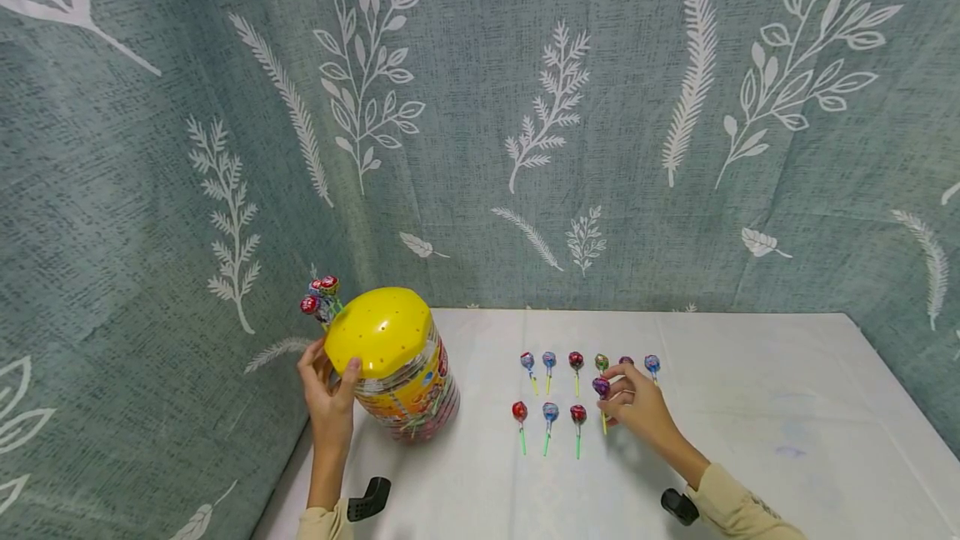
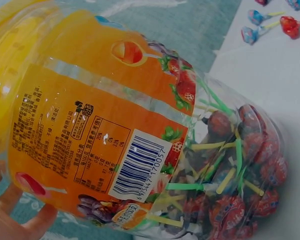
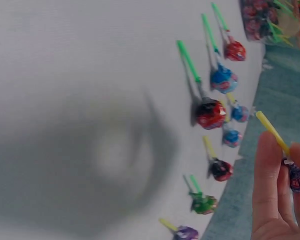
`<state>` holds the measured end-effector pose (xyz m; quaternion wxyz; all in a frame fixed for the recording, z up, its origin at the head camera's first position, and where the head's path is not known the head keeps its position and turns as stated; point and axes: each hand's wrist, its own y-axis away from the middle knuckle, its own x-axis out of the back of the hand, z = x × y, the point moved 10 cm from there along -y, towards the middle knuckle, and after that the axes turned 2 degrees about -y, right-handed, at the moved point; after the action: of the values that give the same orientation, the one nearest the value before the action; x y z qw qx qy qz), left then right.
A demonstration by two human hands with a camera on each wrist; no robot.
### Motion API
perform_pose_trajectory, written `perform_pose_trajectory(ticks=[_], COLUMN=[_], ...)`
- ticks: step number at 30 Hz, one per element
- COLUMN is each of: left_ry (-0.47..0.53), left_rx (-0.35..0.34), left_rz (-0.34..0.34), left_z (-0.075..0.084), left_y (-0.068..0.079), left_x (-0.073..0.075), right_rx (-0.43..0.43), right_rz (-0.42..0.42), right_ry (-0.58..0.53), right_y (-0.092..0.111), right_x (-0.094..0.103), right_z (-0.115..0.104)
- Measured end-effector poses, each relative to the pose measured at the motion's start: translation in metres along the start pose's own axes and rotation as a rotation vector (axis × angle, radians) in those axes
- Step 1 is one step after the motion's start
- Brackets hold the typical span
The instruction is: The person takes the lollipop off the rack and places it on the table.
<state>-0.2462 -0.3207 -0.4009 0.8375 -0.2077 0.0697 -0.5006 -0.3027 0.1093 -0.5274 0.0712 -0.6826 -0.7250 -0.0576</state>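
My left hand (image 1: 330, 398) grips the yellow lid (image 1: 386, 332) of a large clear lollipop jar (image 1: 427, 407), thumb on its near edge. The jar tilts left in the head view; lollipops (image 2: 230, 210) show through its wall in the left wrist view. Several wrapped lollipops (image 1: 322, 294) stick up at the lid's far left edge, the lower ends of their sticks hidden. My right hand (image 1: 637, 407) pinches a purple-wrapped lollipop (image 3: 299, 177) by its yellow stick, above the white table. Beside it, a red lollipop (image 1: 577, 415) with a green stick lies in the near row.
Two rows of lollipops lie on the white table (image 1: 750, 440), heads away from me. The far row includes a green one (image 1: 602, 362) and a blue one (image 1: 652, 363); my right hand partly covers that row. A leaf-patterned curtain (image 1: 465, 107) hangs behind and at left.
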Motion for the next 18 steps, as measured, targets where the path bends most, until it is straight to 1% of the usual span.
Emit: perform_pose_trajectory(ticks=[3, 7, 12, 18], left_ry=[0.002, -0.002, -0.008, -0.007], left_rx=[0.004, 0.005, 0.004, 0.007], left_rz=[-0.003, -0.001, 0.005, 0.012], left_z=[0.0, 0.0, 0.001, -0.001], left_y=[-0.001, -0.001, 0.0, 0.0], left_x=[-0.001, -0.002, -0.002, -0.001], right_rx=[-0.026, -0.046, -0.063, -0.068], right_rz=[0.017, 0.046, 0.087, 0.109], right_ry=[0.001, 0.033, 0.098, 0.229], right_y=[0.002, 0.004, 0.006, 0.01], right_x=[0.001, 0.003, 0.003, 0.001], right_z=[0.01, 0.023, 0.042, 0.055])
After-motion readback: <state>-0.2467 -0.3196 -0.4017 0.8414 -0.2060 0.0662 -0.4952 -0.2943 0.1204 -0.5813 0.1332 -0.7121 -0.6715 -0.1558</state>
